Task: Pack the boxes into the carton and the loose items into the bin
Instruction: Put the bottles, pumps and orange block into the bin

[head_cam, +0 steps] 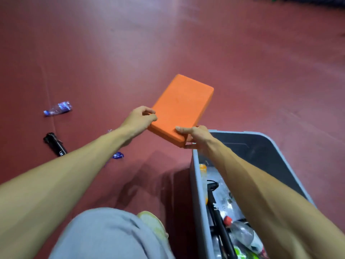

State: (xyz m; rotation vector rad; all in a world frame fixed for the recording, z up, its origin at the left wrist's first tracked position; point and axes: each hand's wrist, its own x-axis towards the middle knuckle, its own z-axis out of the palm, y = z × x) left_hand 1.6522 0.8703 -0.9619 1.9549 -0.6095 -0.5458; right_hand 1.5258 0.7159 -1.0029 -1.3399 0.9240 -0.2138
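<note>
Now gripping a matte orange rectangular block (182,109) by its near short end, raised off the red floor (242,71) just beyond the far left corner of the grey plastic bin (248,144). Clamped at the near left corner by the left hand (139,118), fingers curled over the edge. Pinched at the near right corner by the right hand (194,136), thumb on top and fingers beneath. Probably foam: light, stiff enough to keep shape, slightly squashy, dull-skinned and grippy, not fragile. Best held across the short sides without hard squeezing. Well left of the bin, on the floor: a clear plastic bottle (57,108) and a black tube (55,143). No carton in view.
</note>
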